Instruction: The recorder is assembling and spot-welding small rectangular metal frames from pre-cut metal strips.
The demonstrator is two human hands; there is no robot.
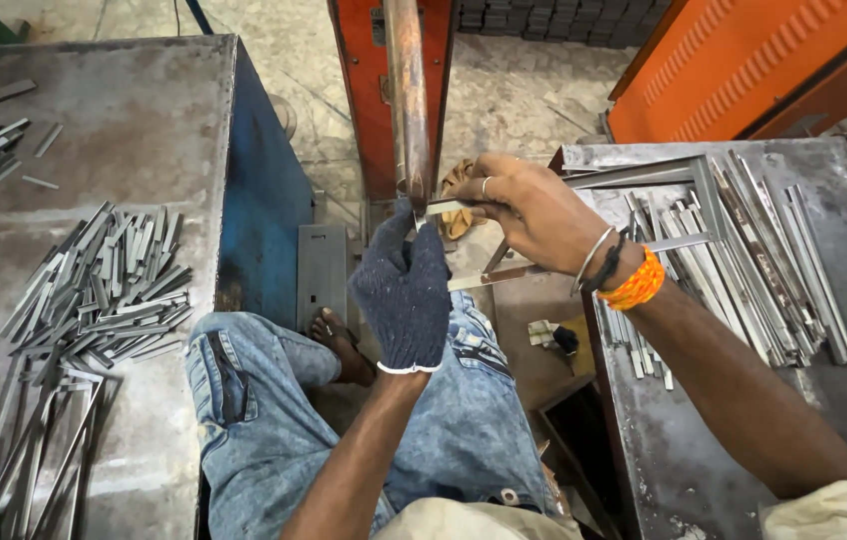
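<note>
Two hands meeting right under the tip of the brown rod coming down from the orange machine. Left hand, in a dark knit glove, reaching up from below, fingers together, touching the small metal strip. Right hand, bare, coming in from the right, pinching the same strip at its other end. Strip lying flat, long way going left to right, one end just beside the rod tip. Both hands about as near to it. Thin metal frame hanging below the right hand. Heap of short strips far off on the left table, long strips on the right one
</note>
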